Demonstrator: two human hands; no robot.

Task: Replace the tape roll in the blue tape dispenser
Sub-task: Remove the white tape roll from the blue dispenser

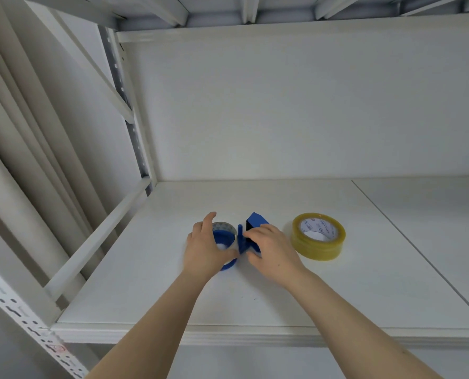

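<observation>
The blue tape dispenser (pixel 256 224) lies on the white shelf board (pixel 255 296), near its middle. Its round blue holder carries a thin, nearly used-up clear roll (pixel 223 228) on the left side. My left hand (pixel 206 247) curls around that roll and holder, fingers over the far rim and thumb at the near side. My right hand (pixel 271 248) grips the dispenser's handle end, fingers pinched on the blue body. A full yellowish tape roll (pixel 318 236) lies flat to the right, apart from both hands.
White metal shelf posts (pixel 129 105) and a rail (pixel 96 242) border the left side. A back panel (pixel 282 105) closes the shelf behind. A seam (pixel 392 222) runs diagonally across the board on the right. The shelf's front edge (pixel 255 335) lies under my forearms.
</observation>
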